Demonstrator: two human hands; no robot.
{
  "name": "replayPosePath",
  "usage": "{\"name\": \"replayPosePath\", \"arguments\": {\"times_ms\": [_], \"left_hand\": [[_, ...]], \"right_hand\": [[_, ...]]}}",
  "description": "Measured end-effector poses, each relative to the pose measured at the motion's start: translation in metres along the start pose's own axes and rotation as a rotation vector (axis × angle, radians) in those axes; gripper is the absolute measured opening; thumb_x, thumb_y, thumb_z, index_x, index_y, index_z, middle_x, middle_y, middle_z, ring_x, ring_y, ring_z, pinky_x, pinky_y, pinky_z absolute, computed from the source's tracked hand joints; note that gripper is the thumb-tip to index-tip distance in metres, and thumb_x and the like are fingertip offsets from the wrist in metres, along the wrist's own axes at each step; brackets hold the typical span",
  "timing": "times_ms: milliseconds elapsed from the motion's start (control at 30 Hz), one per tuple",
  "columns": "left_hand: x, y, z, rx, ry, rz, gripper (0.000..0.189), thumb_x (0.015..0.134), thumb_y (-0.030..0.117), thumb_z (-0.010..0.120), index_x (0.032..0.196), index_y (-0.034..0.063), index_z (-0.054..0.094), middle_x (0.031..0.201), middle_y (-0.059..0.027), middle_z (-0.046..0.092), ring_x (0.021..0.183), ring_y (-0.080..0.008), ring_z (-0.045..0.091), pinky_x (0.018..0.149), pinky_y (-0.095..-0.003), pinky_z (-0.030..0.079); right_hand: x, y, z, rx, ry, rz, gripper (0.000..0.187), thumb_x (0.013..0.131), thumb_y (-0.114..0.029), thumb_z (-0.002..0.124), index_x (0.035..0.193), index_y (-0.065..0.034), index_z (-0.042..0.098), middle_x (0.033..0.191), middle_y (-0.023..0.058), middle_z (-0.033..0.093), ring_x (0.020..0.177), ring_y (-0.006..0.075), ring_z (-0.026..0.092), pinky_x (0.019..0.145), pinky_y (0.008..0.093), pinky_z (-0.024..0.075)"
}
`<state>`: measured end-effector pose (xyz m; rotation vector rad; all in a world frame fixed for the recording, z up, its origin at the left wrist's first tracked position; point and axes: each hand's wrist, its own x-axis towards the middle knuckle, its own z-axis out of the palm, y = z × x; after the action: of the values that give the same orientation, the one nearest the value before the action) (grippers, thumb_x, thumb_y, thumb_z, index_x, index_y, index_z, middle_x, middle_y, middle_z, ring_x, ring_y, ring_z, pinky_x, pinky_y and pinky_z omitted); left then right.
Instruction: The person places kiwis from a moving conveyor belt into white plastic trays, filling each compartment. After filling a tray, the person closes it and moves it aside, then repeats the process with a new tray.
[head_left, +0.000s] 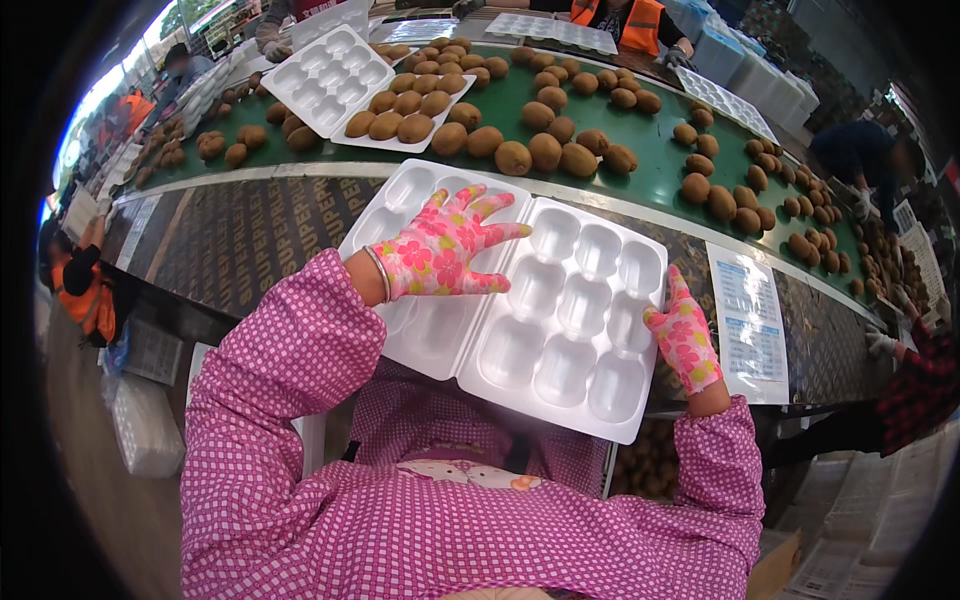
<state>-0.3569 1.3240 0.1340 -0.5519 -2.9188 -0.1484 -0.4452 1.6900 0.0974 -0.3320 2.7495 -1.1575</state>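
Observation:
An open, hinged white plastic fruit tray (559, 300) lies before me at the ledge's near edge, its right half showing bare moulded pockets. My left hand (454, 244), in a pink flowered glove, is spread palm down over the tray's left half, fingers apart and pointing right. At the tray's right edge is my right hand (684, 330), gloved alike, its thumb by the rim and its fingers pointing up; whether it grips the rim is unclear. Just beyond, a second open tray (328, 77) has kiwifruit (400, 112) in its near right half. Loose kiwifruit (545, 151) lie past the tray before me.
A green conveyor belt (652, 161) with many kiwifruit runs across behind a metal rail. A printed sheet (750, 322) lies on the dark ledge at right. Co-workers stand across the belt and at both sides, one gloved hand (679, 58) near another white tray (727, 103).

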Motion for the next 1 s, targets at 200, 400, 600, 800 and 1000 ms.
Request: {"name": "replayPosePath", "arguments": {"times_ms": [200,400,600,800,1000], "left_hand": [[0.028,-0.009,0.03,0.016,-0.217,0.015,0.087,0.093,0.071,0.065,0.165,0.0275,0.044,0.161,-0.0208,0.046,0.149,-0.0407,0.043,0.12,-0.062,0.033],[0.057,0.004,0.021,-0.024,-0.223,0.094,0.082,0.091,0.073,0.065,0.161,0.031,0.051,0.144,-0.0185,0.057,0.134,-0.0361,0.055,0.099,-0.057,0.046],[0.062,0.002,0.05,-0.023,-0.053,0.121,0.079,0.096,0.075,0.056,0.161,0.0317,0.051,0.141,-0.0138,0.061,0.133,-0.0318,0.055,0.096,-0.0548,0.045],[0.069,0.017,0.054,-0.021,-0.02,0.083,0.079,0.095,0.075,0.057,0.157,0.027,0.055,0.141,-0.0134,0.062,0.132,-0.0321,0.057,0.095,-0.0536,0.045],[0.082,0.044,0.058,-0.017,-0.009,0.036,0.081,0.093,0.069,0.065,0.156,0.0181,0.056,0.14,-0.0158,0.061,0.13,-0.0333,0.058,0.097,-0.0536,0.045]], "right_hand": [[0.038,-0.081,-0.044,-0.863,-0.027,-0.166,0.062,0.094,-0.034,0.077,0.147,-0.0064,0.061,0.121,0.0219,0.073,0.114,0.0381,0.07,0.094,0.0464,0.0568],[0.2,-0.139,0.019,-0.612,-0.092,-0.578,0.063,0.093,-0.023,0.078,0.153,-0.0153,0.058,0.148,0.0171,0.061,0.135,0.0368,0.06,0.11,0.0445,0.051],[0.257,-0.111,0.076,-0.721,0.036,-0.453,0.059,0.088,-0.031,0.083,0.14,-0.0119,0.064,0.135,0.0198,0.067,0.126,0.0393,0.064,0.105,0.0466,0.0536],[0.128,-0.104,0.006,-0.325,0.135,-0.103,0.056,0.093,-0.05,0.074,0.125,-0.0043,0.068,0.117,0.0183,0.075,0.106,0.0394,0.073,0.093,0.0489,0.0566],[0.081,-0.055,0.037,-0.534,0.192,-0.164,0.061,0.095,-0.057,0.072,0.121,-0.0011,0.066,0.118,0.0235,0.068,0.104,0.0424,0.073,0.087,0.051,0.0588]]}}
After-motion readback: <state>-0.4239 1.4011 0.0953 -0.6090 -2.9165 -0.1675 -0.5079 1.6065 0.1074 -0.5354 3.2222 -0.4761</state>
